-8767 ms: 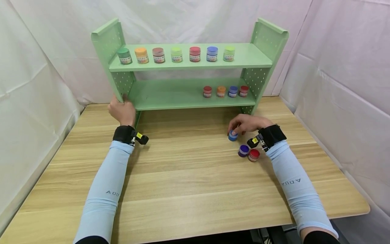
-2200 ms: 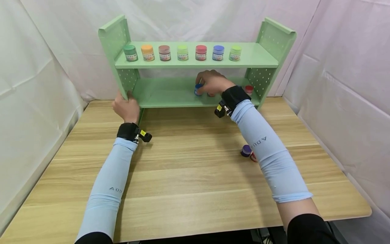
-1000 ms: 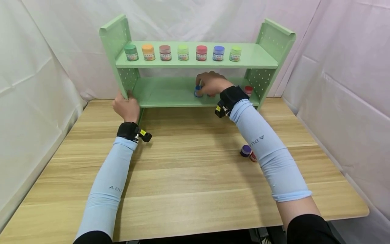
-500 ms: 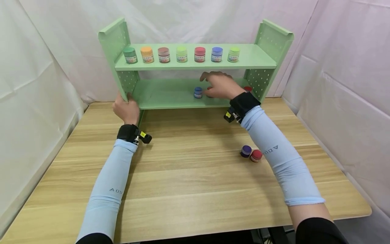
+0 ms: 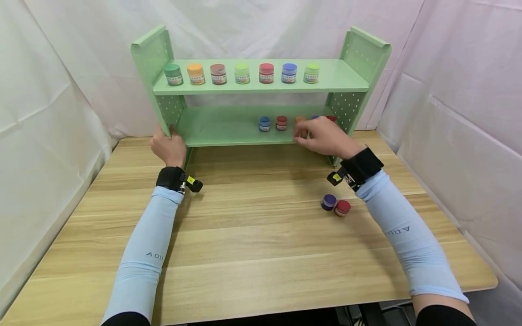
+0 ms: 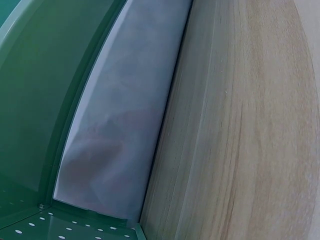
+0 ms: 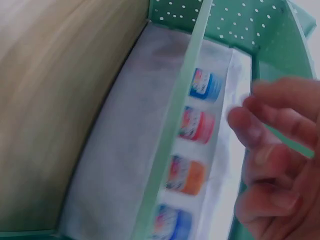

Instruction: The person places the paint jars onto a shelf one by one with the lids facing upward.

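Observation:
My left hand (image 5: 169, 147) grips the lower left side panel (image 5: 171, 108) of a green two-tier shelf (image 5: 228, 140); the left wrist view shows no hand. My right hand (image 5: 324, 136) is in front of the lower tier's right part, fingers loosely bent and holding nothing. On that tier a small blue-lidded jar (image 5: 264, 124) stands leftmost in a row. To its right come a red jar (image 5: 281, 123) and an orange jar (image 7: 186, 176), then a violet-blue jar (image 7: 172, 222) and another red-lidded jar (image 5: 331, 118), partly hidden by the hand.
Larger jars (image 5: 242, 73) in several colours line the upper tier. A purple jar (image 5: 328, 202) and a red jar (image 5: 342, 208) sit close together on the wooden table (image 5: 244, 235), below my right wrist. White cloth (image 5: 456, 113) hangs around the table.
My right hand took the blue jar from the table to the lower tier, let go of it left of the red jar, then drew back right and toward me. The left hand keeps its grip.

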### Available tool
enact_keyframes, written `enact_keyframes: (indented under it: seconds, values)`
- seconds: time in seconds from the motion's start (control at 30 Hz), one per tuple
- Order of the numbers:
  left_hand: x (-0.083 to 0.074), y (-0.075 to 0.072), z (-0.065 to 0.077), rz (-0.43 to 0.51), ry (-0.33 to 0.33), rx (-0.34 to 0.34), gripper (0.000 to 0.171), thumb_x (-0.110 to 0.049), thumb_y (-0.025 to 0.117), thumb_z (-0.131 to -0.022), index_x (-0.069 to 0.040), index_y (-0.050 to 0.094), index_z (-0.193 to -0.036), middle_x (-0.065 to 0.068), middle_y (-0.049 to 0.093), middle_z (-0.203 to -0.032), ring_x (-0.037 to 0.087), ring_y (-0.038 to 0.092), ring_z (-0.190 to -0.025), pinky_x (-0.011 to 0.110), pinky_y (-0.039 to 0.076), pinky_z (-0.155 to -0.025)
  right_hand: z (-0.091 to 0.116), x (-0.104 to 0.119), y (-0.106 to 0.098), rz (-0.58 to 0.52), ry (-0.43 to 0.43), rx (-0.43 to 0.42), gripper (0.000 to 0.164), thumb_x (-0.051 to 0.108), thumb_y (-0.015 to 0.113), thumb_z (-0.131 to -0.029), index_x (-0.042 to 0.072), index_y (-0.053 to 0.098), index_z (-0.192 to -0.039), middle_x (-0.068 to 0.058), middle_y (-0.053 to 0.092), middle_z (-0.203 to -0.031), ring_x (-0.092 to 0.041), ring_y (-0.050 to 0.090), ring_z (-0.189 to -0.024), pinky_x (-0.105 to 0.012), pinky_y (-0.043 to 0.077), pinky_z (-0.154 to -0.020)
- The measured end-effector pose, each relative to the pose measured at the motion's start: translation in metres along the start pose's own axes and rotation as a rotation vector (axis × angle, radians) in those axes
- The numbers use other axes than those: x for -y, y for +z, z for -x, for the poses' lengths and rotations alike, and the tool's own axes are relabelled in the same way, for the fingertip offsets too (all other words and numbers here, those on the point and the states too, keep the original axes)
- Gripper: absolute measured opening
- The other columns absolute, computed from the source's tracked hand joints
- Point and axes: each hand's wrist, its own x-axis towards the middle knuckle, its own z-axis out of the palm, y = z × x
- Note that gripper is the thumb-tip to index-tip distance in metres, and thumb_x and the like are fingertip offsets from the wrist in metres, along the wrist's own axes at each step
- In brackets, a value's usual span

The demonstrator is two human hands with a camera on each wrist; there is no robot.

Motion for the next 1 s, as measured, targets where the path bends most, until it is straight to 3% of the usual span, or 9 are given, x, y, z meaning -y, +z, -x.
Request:
enact_keyframes:
  seconds: [0.1, 0.27, 0.53, 0.8, 1.0]
  values:
    - [0.001, 0.000, 0.001, -0.006, -0.002, -0.004, 0.024, -0.010, 0.063, -0.098, -0.006, 0.076, -0.118, 0.012, 0.077, -0.119, 0.026, 0.075, -0.112, 0.043, 0.058, -0.095, 0.014, -0.013, 0.011, -0.062, 0.022, 0.044, 0.008, 0.019, 0.069, -0.099, 0.015, 0.075, -0.096, -0.002, 0.069, -0.077, -0.015, 0.053, -0.063, -0.030, 0.042, -0.063]
    - [0.002, 0.001, 0.002, -0.009, 0.004, 0.004, 0.024, -0.010, 0.062, -0.098, -0.005, 0.076, -0.118, 0.012, 0.077, -0.119, 0.025, 0.075, -0.112, 0.044, 0.058, -0.094, 0.035, -0.035, 0.031, -0.144, 0.099, 0.094, 0.009, 0.020, 0.070, -0.098, 0.013, 0.076, -0.098, -0.005, 0.074, -0.082, -0.012, 0.060, -0.067, -0.029, 0.048, -0.063]
    - [-0.001, 0.001, 0.001, -0.009, 0.002, -0.001, 0.024, -0.012, 0.062, -0.099, -0.004, 0.075, -0.117, 0.013, 0.077, -0.117, 0.027, 0.076, -0.109, 0.045, 0.058, -0.091, 0.053, -0.057, 0.036, -0.337, 0.202, 0.374, 0.015, 0.022, 0.074, -0.096, 0.010, 0.074, -0.105, -0.013, 0.075, -0.092, -0.021, 0.065, -0.067, -0.033, 0.054, -0.058]
    - [-0.002, 0.002, 0.001, -0.013, -0.008, -0.006, 0.023, -0.011, 0.063, -0.099, -0.004, 0.076, -0.117, 0.015, 0.077, -0.116, 0.029, 0.076, -0.109, 0.045, 0.058, -0.093, 0.062, -0.064, 0.030, -0.405, 0.273, 0.579, 0.038, 0.022, 0.084, -0.087, 0.002, 0.068, -0.115, -0.007, 0.075, -0.093, -0.015, 0.066, -0.079, -0.032, 0.055, -0.066]
    - [-0.001, 0.000, -0.001, -0.012, -0.024, 0.001, 0.023, -0.012, 0.062, -0.100, -0.004, 0.076, -0.117, 0.013, 0.076, -0.119, 0.025, 0.075, -0.111, 0.040, 0.059, -0.096, 0.063, -0.062, 0.029, -0.482, 0.313, 0.776, 0.041, 0.011, 0.086, -0.083, -0.002, 0.067, -0.118, -0.012, 0.073, -0.096, -0.016, 0.065, -0.085, -0.026, 0.053, -0.076]
